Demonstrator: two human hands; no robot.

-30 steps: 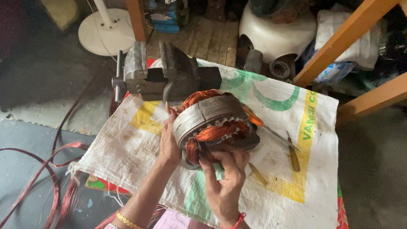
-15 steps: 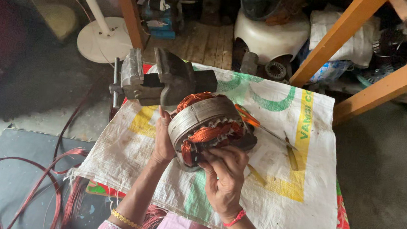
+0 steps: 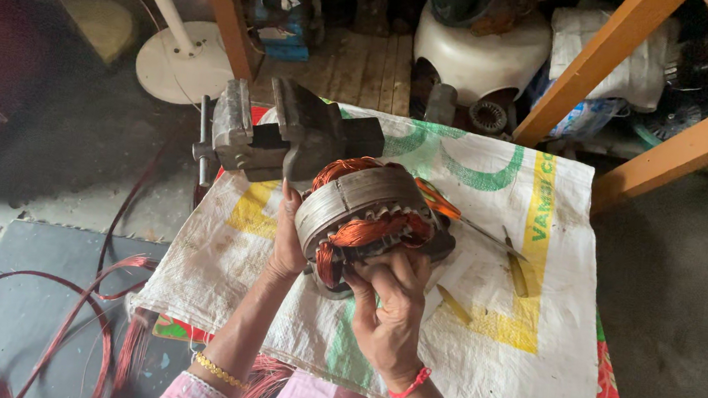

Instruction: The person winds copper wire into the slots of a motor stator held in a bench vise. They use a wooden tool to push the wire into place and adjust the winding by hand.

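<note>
Both hands on round grey steel stator (image 3: 366, 204) with copper windings, frame centre.
Left hand (image 3: 287, 244) grips its side; right hand (image 3: 391, 306) pinches coils: thin wire could nick or snap.

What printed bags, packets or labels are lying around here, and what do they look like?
Woven sack: spread flat over the work surface under the hands and the vise; white, with green curved shapes, yellow blocks and green lettering.
Plastic packet: behind the slanted wooden beam at the upper right; crumpled, blue and white print.
White bag: above that packet; plain, bulging.
No screens or signs.
</note>
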